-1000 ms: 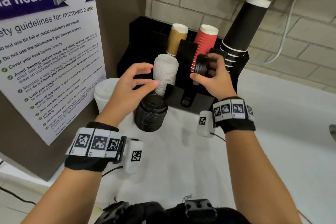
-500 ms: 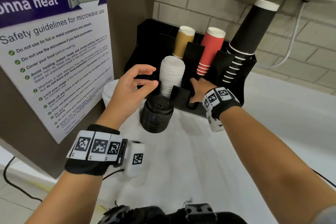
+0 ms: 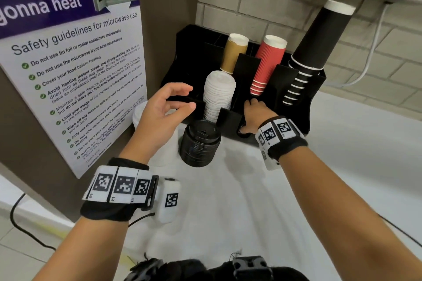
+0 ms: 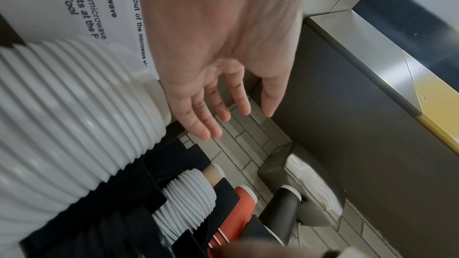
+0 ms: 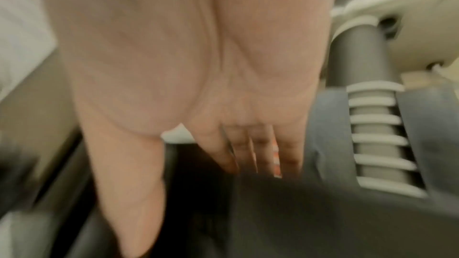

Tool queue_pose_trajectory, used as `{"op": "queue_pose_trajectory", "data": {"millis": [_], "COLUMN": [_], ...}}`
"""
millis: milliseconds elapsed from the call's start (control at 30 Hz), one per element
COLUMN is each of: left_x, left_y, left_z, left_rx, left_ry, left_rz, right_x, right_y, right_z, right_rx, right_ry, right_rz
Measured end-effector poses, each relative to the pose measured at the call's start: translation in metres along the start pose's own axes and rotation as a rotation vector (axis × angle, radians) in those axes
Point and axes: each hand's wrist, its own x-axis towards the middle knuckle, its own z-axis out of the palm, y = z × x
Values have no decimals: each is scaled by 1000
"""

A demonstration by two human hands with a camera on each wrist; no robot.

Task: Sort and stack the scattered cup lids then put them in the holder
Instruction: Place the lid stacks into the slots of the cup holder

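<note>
Black lid stack (image 3: 200, 142) stands on the white counter (image 3: 228, 201), just in front of the holder (image 3: 316, 107). Thin plastic: light, slick, probably topples. Clasp low around the sides. Left hand (image 3: 164, 109) empty, fingers relaxed; right hand (image 3: 257, 116) reaches into the holder slot, grip unclear.

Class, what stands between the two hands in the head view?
Between the left hand and right hand stands the white lid stack in the black holder.

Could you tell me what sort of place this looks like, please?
Most likely a workplace pantry or break room: a microwave safety poster hangs on the left, and a black holder on a white counter carries stacked paper cups and white lids.
</note>
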Motion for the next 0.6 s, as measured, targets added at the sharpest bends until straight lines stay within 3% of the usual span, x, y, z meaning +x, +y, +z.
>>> {"op": "queue_pose_trajectory", "data": {"millis": [100,133,233,333,600], "left_x": [1,1,2,3,1], "left_y": [0,0,1,0,-6], "left_z": [0,0,1,0,-1], "left_rx": [3,3,-7,-10,-24], "left_ry": [2,2,1,0,-10], "left_rz": [-2,-3,-1,6,12], "right_x": [-17,-23,-35,-32,-21], "right_y": [-8,-15,-38,-54,-65], "right_z": [-17,-21,-16,6,28], "right_rx": [198,302,469,467,551], "right_ry": [278,297,82,-89,-106], "right_rz": [-176,-255,-400,-384,-327]}}
